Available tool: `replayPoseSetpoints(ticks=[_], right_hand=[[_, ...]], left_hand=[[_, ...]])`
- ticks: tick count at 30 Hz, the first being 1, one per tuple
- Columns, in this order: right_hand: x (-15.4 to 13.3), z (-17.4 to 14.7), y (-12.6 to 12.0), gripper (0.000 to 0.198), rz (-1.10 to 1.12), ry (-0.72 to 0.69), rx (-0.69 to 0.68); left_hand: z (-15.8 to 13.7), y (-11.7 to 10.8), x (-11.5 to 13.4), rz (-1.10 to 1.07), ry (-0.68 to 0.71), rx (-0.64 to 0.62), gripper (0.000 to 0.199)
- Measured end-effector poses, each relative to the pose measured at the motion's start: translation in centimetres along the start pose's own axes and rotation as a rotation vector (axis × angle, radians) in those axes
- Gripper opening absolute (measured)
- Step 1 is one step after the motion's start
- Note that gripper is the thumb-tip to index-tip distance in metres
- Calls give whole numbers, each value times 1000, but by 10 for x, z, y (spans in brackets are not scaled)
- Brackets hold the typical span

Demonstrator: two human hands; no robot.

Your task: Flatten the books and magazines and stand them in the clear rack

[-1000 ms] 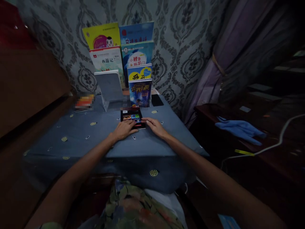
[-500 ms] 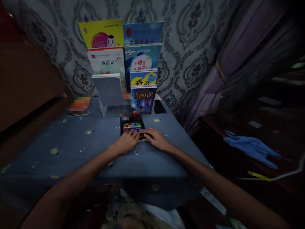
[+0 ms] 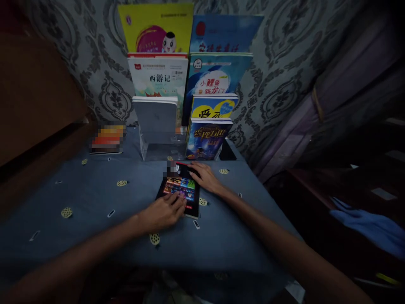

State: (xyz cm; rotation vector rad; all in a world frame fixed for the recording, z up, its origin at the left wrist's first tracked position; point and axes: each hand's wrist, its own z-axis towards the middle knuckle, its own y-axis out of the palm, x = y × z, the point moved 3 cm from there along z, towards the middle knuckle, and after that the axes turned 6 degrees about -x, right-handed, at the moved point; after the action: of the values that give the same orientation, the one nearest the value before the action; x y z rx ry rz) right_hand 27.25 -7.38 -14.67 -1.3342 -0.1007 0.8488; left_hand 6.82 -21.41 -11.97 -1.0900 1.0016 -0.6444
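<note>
A dark book (image 3: 180, 185) with rows of small colourful pictures on its cover lies slightly turned on the blue tablecloth. Part of its upper left is blurred out. My left hand (image 3: 166, 210) rests flat over the lower left of the cover, fingers spread a little and holding nothing. At the upper right edge, my right hand (image 3: 206, 176) touches the book with its fingers stretched out. Just behind it stands a clear acrylic book stand (image 3: 158, 151), with a plain grey-white book (image 3: 156, 116) on its left and a dark blue book (image 3: 207, 139) on its right.
More upright books rise behind, among them a yellow one (image 3: 155, 27) and a white one (image 3: 160, 76). A pixelated orange book (image 3: 108, 138) lies at the left. A black flat object (image 3: 228, 152) sits behind the stand's right side. Blue cloth (image 3: 370, 223) lies off the table, right.
My right hand has moved from the book's lower right up to its upper right edge. My left hand stays on the lower cover. The view has come closer to the table.
</note>
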Motion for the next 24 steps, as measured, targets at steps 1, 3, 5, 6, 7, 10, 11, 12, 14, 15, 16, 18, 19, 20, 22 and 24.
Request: replayPoseSetpoints(ticks=[1, 3, 5, 6, 7, 10, 11, 12, 14, 15, 16, 18, 19, 20, 22, 24], right_hand=[[-1, -1, -1, 39, 1, 3, 14], [-6, -3, -4, 35, 20, -3, 40], [-10, -6, -9, 33, 50, 0, 66], [-12, -7, -12, 32, 67, 9, 79], [-15, -8, -14, 31, 83, 21, 91], [-20, -8, -18, 29, 136, 66, 114], [-21, -8, -19, 29, 156, 87, 121], [-22, -8, -19, 28, 177, 110, 129], [-24, -9, -19, 28, 218, 148, 145], [-25, -9, -19, 29, 237, 157, 154], [-26, -9, -19, 30, 254, 157, 159], [-29, -9, -20, 31, 279, 143, 162], [-30, -9, -20, 32, 288, 136, 163], [-32, -9, -20, 33, 294, 131, 164], [-33, -8, -21, 35, 304, 128, 163], [-34, -8, -21, 36, 322, 124, 163]], left_hand=[[-9, -2, -6, -28, 12, 7, 37], [-25, -7, -21, -98, 14, 18, 37], [-38, -10, -36, -163, -24, 23, 42], [-43, -11, -42, -188, -47, 26, 44], [-45, -11, -48, -212, -72, 24, 45], [-42, -11, -60, -265, -195, -55, 40], [-38, -10, -63, -270, -259, -103, 39], [-32, -10, -66, -266, -329, -153, 38], [-19, -11, -74, -234, -451, -229, 36], [-11, -11, -77, -216, -492, -252, 35], [-3, -12, -80, -200, -522, -266, 34], [12, -11, -87, -184, -560, -276, 34], [19, -11, -90, -180, -576, -274, 35], [25, -9, -92, -180, -585, -272, 36], [36, -5, -95, -190, -583, -270, 39], [46, 1, -96, -209, -566, -263, 40]])
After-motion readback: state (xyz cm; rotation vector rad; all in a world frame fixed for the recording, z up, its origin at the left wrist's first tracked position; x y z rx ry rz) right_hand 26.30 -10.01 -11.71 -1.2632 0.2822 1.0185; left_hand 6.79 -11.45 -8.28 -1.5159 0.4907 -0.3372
